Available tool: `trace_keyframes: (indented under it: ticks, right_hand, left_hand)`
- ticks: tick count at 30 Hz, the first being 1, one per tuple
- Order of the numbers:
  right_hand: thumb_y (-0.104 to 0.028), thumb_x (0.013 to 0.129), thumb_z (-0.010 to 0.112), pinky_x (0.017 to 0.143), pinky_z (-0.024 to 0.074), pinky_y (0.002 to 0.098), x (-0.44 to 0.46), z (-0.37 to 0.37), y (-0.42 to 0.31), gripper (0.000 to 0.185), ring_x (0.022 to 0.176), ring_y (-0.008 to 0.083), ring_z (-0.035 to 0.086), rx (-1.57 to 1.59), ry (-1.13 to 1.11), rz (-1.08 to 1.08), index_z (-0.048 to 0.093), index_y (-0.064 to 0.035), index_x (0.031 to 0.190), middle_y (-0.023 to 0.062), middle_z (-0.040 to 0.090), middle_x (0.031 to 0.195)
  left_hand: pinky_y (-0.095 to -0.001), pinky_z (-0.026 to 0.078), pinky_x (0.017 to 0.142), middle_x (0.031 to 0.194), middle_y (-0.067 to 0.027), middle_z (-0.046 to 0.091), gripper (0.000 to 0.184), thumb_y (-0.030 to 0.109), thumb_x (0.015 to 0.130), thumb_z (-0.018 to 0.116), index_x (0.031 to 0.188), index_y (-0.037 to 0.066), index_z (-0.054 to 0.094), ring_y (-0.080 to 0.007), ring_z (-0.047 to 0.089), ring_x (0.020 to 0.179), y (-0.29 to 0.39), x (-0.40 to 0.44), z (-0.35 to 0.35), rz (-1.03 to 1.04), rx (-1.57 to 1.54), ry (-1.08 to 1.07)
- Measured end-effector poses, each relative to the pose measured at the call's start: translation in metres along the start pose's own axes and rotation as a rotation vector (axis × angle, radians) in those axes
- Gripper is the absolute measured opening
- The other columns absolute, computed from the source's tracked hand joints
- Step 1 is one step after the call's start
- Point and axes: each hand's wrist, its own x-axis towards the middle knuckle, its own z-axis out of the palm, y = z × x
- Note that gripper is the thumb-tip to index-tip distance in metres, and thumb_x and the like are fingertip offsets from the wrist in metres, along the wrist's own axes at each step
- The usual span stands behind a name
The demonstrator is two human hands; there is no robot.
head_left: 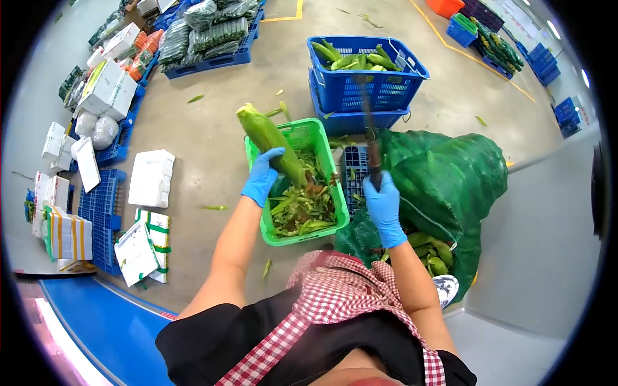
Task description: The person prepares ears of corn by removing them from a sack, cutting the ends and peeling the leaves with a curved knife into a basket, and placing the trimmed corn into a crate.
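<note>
My left hand (262, 175), in a blue glove, is closed around a green ear of corn (273, 141). The ear is tilted, its pale cut end up and its silk end down over the green basket (253, 157), which holds husk scraps (299, 209). In my right hand (384, 207), also gloved in blue, is the dark handle of a knife (370, 128). Its blade points away from me and is blurred. To the right of that hand lies a big green mesh sack (444, 180) with corn ears (431, 251) showing at its opening.
Beyond the green basket, stacked blue crates (367, 87) hold more corn. A dark blue pallet (354, 170) lies between basket and sack. White foam boxes (151, 179) and blue pallets (100, 206) stand on the left, bagged vegetables (219, 32) at the back. A grey wall (534, 238) rises on the right.
</note>
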Motion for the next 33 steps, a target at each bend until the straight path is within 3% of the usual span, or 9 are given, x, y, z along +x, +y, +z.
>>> trace_keyframes:
  ticks: [6,8,10,14,18,20,22,25,33]
  right_hand:
    - [-0.007,0.087,0.056,0.057,0.0450,0.0295,-0.008,0.035,-0.031,0.014,0.060,0.0137,0.051,0.763,0.372,-0.095,0.048,-0.0008,0.098,0.0035,0.054,0.072]
    - [-0.011,0.085,0.056,0.062,0.0487,0.0377,-0.022,0.084,0.015,0.026,0.063,0.0276,0.058,0.021,0.379,-0.200,0.048,0.0025,0.106,0.0129,0.059,0.074]
    - [-0.019,0.080,0.055,0.068,0.0488,0.0439,-0.048,0.114,0.123,0.040,0.072,0.0405,0.060,-0.436,-0.582,0.325,0.050,0.0050,0.110,0.0237,0.061,0.080]
    - [-0.024,0.075,0.059,0.059,0.0486,0.0407,-0.088,0.061,0.154,0.029,0.063,0.0291,0.061,-0.190,-0.388,0.640,0.058,0.0028,0.086,0.0191,0.061,0.073]
    - [-0.026,0.076,0.057,0.058,0.0482,0.0404,-0.072,-0.009,0.157,0.031,0.064,0.0325,0.061,-0.151,-0.348,0.712,0.054,0.0016,0.089,0.0202,0.060,0.074]
    - [-0.027,0.076,0.058,0.057,0.0479,0.0402,-0.095,-0.026,0.161,0.031,0.062,0.0315,0.061,-0.110,-0.307,0.790,0.054,0.0016,0.088,0.0196,0.059,0.073]
    - [-0.022,0.079,0.058,0.048,0.0458,0.0362,-0.107,-0.049,0.144,0.025,0.050,0.0223,0.056,0.017,-0.268,0.871,0.050,-0.0001,0.088,0.0118,0.056,0.066]
    - [-0.021,0.079,0.059,0.045,0.0449,0.0321,-0.136,-0.077,0.144,0.024,0.045,0.0176,0.053,0.317,-0.137,0.914,0.050,-0.0001,0.088,0.0086,0.055,0.062]
    - [-0.014,0.083,0.062,0.048,0.0393,0.0281,-0.227,-0.230,0.197,0.014,0.052,0.0103,0.048,-0.066,0.986,0.544,0.053,-0.0026,0.081,0.0026,0.054,0.062]
  left_hand:
    - [-0.0373,0.047,0.086,0.107,-0.0087,0.056,0.048,0.003,0.070,0.069,0.115,0.005,0.051,-0.0243,0.054,0.100,-0.042,0.055,0.001,0.392,0.033,0.082]
    - [-0.0377,0.049,0.084,0.109,-0.0091,0.055,0.054,-0.001,0.068,0.070,0.117,0.006,0.050,-0.0246,0.054,0.099,-0.054,0.062,0.004,0.481,0.037,0.125]
    - [-0.0385,0.050,0.082,0.110,-0.0095,0.054,0.054,0.000,0.068,0.071,0.117,0.007,0.050,-0.0248,0.054,0.098,-0.048,0.057,0.025,0.366,-0.221,0.237]
    - [-0.0420,0.050,0.081,0.108,-0.0088,0.057,0.051,0.008,0.070,0.072,0.116,0.007,0.050,-0.0264,0.057,0.094,-0.052,0.070,0.008,0.289,-0.334,0.291]
    - [-0.0490,0.044,0.092,0.117,-0.0145,0.054,0.047,0.035,0.083,0.060,0.118,0.006,0.049,-0.0318,0.050,0.110,-0.040,0.120,0.071,-0.164,-0.483,0.012]
    - [-0.0504,0.041,0.094,0.123,-0.0141,0.050,0.046,0.036,0.087,0.053,0.121,0.006,0.046,-0.0326,0.048,0.111,-0.048,0.213,0.095,0.080,-0.197,-0.374]
    - [-0.0474,0.042,0.093,0.128,-0.0115,0.046,0.044,0.033,0.089,0.049,0.123,0.006,0.045,-0.0309,0.049,0.109,-0.029,0.228,0.192,-0.145,0.096,-0.062]
    - [-0.0400,0.045,0.088,0.124,-0.0098,0.048,0.036,0.028,0.089,0.050,0.119,0.007,0.048,-0.0242,0.051,0.108,-0.045,0.146,0.300,-0.223,0.315,-0.308]
    - [-0.0305,0.048,0.076,0.099,-0.0045,0.063,0.029,0.028,0.086,0.059,0.109,0.010,0.061,-0.0166,0.060,0.085,-0.322,0.011,0.241,-1.292,1.287,-1.031]
